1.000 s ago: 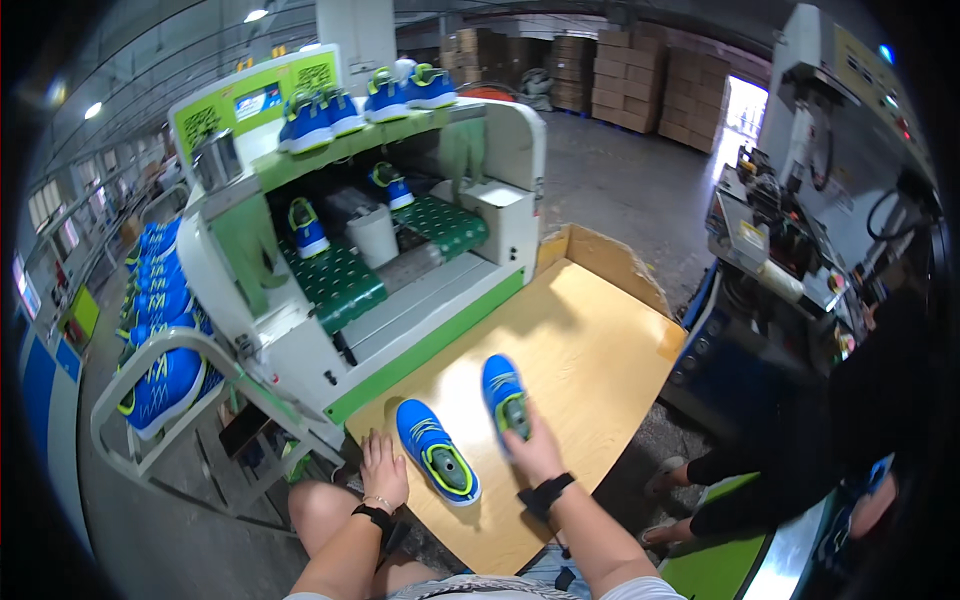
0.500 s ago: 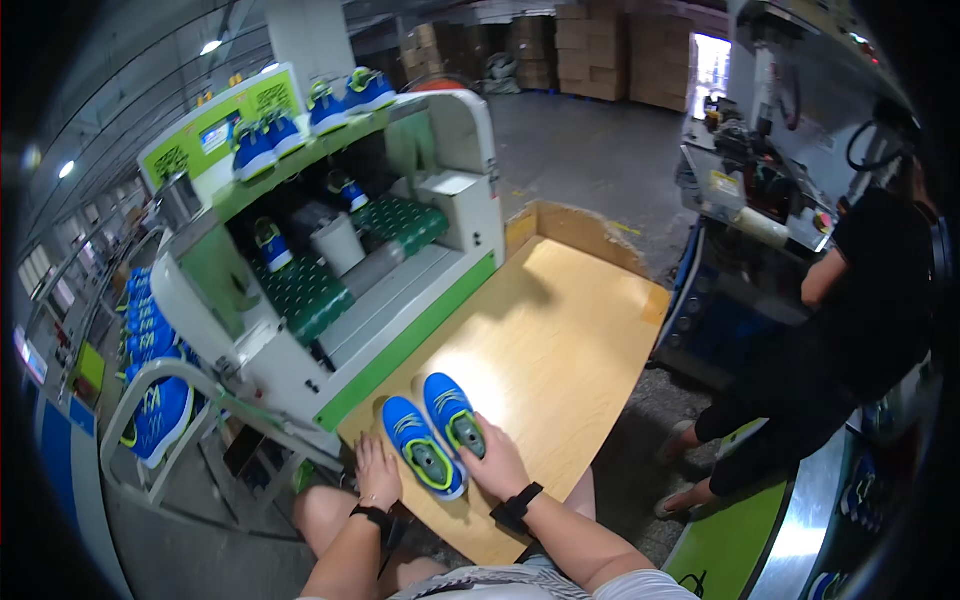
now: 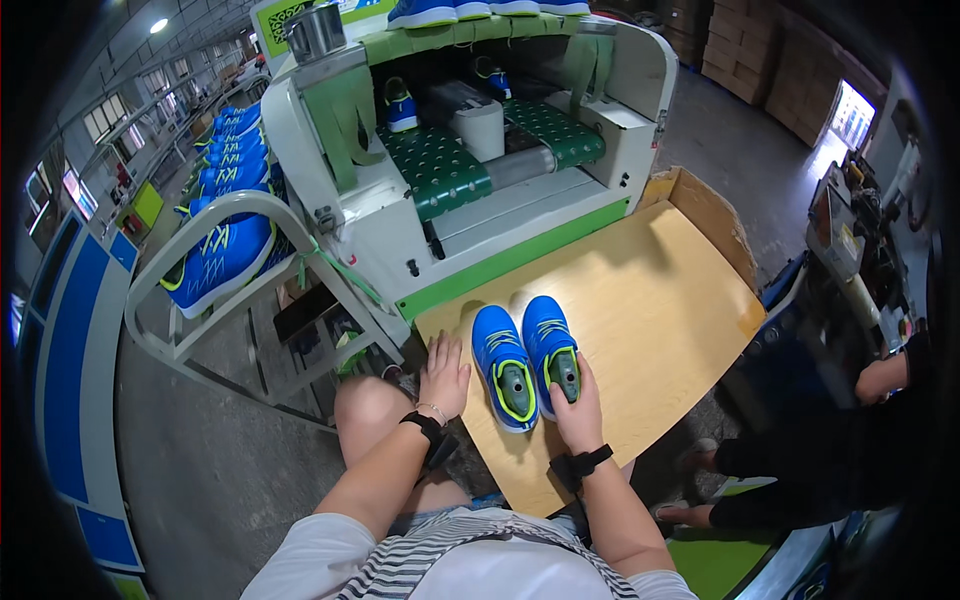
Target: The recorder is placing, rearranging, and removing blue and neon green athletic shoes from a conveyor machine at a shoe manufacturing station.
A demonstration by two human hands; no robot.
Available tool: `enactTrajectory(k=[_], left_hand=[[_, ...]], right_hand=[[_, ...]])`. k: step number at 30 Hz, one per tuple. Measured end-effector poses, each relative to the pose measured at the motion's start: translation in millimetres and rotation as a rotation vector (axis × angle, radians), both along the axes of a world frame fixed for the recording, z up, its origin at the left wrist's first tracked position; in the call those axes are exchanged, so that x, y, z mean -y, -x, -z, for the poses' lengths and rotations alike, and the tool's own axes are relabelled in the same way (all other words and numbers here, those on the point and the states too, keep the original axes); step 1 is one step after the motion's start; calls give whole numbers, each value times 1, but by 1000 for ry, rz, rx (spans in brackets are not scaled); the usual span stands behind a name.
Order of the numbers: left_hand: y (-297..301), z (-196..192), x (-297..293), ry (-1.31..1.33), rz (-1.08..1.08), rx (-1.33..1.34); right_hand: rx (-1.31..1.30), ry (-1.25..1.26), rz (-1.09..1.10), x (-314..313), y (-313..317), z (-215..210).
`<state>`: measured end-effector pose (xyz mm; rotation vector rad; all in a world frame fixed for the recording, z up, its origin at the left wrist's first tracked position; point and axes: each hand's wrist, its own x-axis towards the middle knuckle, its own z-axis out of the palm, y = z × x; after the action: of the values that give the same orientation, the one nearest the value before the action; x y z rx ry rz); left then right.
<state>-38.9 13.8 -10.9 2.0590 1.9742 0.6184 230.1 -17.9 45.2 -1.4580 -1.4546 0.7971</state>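
Nearest, the right hand [image 3: 580, 412] grips the heel of one blue shoe [image 3: 551, 349], lining it up beside its twin [image 3: 503, 366] on the wooden table [image 3: 650, 300], the left hand [image 3: 443, 375] lies open, steadying at the table's edge, and beyond stands the green conveyor machine [image 3: 470, 170].

Shoes [image 3: 525, 362] — blue knit cloth, matt, neon-yellow trim. Table [image 3: 660, 300] — smooth pale wood veneer, slight sheen. Conveyor belt [image 3: 440, 165]: green studded rubbery plastic.
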Motion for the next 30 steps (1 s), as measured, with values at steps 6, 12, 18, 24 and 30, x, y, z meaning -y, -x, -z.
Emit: enactTrajectory(k=[6,12,18,24,30], left_hand=[[-2,-7,0,-19,5,-11],[-2,-7,0,-29,10,-4],[0,-2,-1,-8,7,-9],[0,-1,-1,2,10,-5],[0,-2,-1,-5,8,2]], right_hand=[[-20,-2,6,-1,1,5],[-13,-7,3,-1,0,5],[-18,-13,-2,0,0,3],[-17,-32,12,1,-1,5],[109,-155,126,9,8,-1]])
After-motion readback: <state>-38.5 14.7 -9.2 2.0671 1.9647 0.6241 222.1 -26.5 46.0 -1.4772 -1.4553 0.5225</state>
